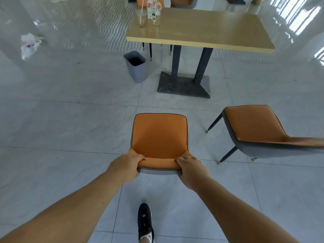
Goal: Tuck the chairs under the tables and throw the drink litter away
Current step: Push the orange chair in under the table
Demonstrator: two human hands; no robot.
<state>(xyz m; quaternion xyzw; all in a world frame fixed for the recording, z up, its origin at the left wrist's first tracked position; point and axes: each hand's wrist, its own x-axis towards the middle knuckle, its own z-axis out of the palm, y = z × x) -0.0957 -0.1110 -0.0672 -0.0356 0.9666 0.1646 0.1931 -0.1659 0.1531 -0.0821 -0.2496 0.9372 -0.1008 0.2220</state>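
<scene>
Head view: both hands, left hand [128, 164] and right hand [190, 166], clasp the chair [159, 135] backrest's top edge (seat pointing forward); the table [201, 30] lies straight ahead, slightly right.

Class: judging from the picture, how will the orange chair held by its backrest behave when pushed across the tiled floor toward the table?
The chair probably slides easily: the floor looks glossy. Pushed high at the backrest by both hands, it may tip forward on its thin legs. Its shell looks rigid.
</scene>
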